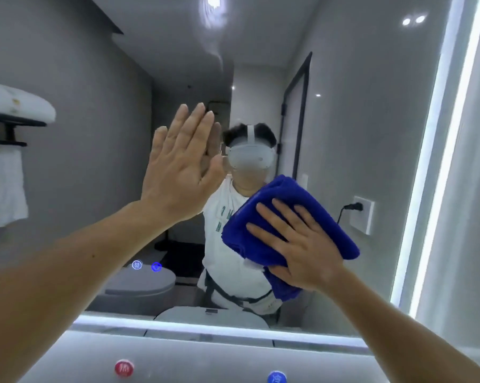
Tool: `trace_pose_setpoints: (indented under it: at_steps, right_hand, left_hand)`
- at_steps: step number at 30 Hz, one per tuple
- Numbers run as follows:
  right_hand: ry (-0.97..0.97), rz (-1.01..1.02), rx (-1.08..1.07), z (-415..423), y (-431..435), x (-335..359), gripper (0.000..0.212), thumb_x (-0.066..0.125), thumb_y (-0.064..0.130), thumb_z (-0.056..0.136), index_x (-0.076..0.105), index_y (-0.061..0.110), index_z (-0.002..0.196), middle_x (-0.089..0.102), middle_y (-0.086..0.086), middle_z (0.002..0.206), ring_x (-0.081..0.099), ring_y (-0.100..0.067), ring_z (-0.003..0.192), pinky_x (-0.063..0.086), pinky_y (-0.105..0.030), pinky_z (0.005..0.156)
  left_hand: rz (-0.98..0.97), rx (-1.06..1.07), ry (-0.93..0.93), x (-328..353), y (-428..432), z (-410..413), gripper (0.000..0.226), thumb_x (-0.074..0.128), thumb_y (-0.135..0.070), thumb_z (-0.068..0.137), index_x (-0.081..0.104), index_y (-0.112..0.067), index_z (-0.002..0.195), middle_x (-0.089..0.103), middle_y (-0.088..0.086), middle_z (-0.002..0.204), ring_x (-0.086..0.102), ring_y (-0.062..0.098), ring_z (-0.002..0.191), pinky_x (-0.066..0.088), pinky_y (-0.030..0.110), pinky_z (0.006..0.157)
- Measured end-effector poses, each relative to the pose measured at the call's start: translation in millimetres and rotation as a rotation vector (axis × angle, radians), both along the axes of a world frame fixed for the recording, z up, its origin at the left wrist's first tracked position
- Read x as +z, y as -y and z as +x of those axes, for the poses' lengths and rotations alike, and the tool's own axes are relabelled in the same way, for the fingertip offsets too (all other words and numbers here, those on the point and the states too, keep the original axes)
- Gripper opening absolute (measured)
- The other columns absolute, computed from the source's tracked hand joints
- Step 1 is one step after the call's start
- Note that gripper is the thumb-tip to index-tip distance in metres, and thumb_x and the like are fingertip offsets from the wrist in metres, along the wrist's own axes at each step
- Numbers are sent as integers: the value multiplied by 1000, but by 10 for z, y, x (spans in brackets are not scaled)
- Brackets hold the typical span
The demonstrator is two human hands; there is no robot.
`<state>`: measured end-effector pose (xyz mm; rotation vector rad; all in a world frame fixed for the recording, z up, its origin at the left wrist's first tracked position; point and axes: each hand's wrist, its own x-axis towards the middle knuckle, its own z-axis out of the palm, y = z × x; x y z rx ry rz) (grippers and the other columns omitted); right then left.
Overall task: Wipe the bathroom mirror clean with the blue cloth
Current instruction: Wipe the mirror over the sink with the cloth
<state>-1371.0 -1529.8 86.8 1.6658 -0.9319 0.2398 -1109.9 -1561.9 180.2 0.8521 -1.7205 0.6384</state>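
The bathroom mirror [357, 120] fills most of the view, with a lit strip along its right and bottom edges. My right hand [297, 247] lies flat on the folded blue cloth [283, 214] and presses it against the glass at centre right. My left hand [180, 167] is raised with its fingers straight and together, palm toward the mirror at its middle; its reflection meets it at the fingertips. A smeared streak [214, 29] shows on the glass near the top. A person with a white headset and white shirt is reflected behind the hands.
Two lit touch icons [146, 265] glow on the lower mirror. Below the mirror are a red cap [124, 368] and a blue cap [276, 378]. White towels on a black rack [12, 117] hang at left. A wall socket with a plug [362, 214] and a toilet appear in the reflection.
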Motion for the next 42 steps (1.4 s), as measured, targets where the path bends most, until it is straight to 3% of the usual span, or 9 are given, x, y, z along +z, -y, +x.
trace_pose_setpoints:
  at_steps: [2,6,8,14,20,23,26,32,42]
  right_hand:
    - [97,-79,9,-204,-32,361,78,48,50,85,19,30,155,17,-5,163,16,-31,150,4,-46,121]
    - [803,-344,-54,-307,50,1092,71,38,53,94,14,29,156,10,-9,165,7,-36,150,1,-50,119]
    - [942,-424,-73,-130,154,1114,70,34,54,95,12,28,156,11,-12,164,9,-40,149,6,-55,118]
    - [641,-245,-21,358,270,-47,79,33,57,90,9,24,158,-6,-10,165,-6,-35,151,-10,-49,120]
    - [417,-65,8,783,284,-1128,80,49,51,91,17,21,157,1,-11,165,-4,-36,151,-8,-51,120]
    - [193,43,15,801,220,-1408,83,68,46,84,29,21,154,17,-9,163,14,-36,148,5,-50,120]
    - [16,59,68,591,180,-1333,70,54,42,88,33,23,153,20,-6,162,24,-32,145,9,-47,120]
    - [380,-100,-23,804,266,-1387,66,45,48,90,34,22,150,16,-10,161,11,-38,148,-1,-52,120]
    - [307,48,-33,1880,537,-1935,79,44,46,81,24,21,153,11,-11,162,11,-37,146,-4,-50,121]
  left_hand:
    - [13,18,1,-66,-35,67,67,26,-44,94,20,-19,156,12,-4,164,0,11,151,5,42,121]
    - [40,39,13,-194,-125,178,67,26,-44,94,21,-18,155,13,-3,164,1,13,152,5,43,122]
    - [33,59,21,-218,-157,199,67,25,-44,94,21,-16,155,14,-1,164,2,16,152,7,45,122]
    - [30,94,43,-330,-134,168,66,26,-43,95,21,-16,155,14,0,164,4,17,152,10,46,121]
    - [57,125,76,-607,-28,359,66,28,-44,96,20,-17,156,14,-1,164,4,15,152,12,49,120]
    - [102,121,41,-648,-20,557,68,25,-45,95,18,-18,156,12,-2,165,0,14,152,8,47,121]
    - [104,107,48,-667,-10,797,69,23,-46,95,18,-17,156,11,-1,165,0,15,152,7,47,122]
    - [87,102,108,-850,169,1331,77,6,-61,97,21,-14,156,15,2,164,5,19,152,11,50,121]
    - [90,119,101,-1153,494,2107,65,24,-45,99,16,-16,156,11,2,164,2,18,152,9,51,121]
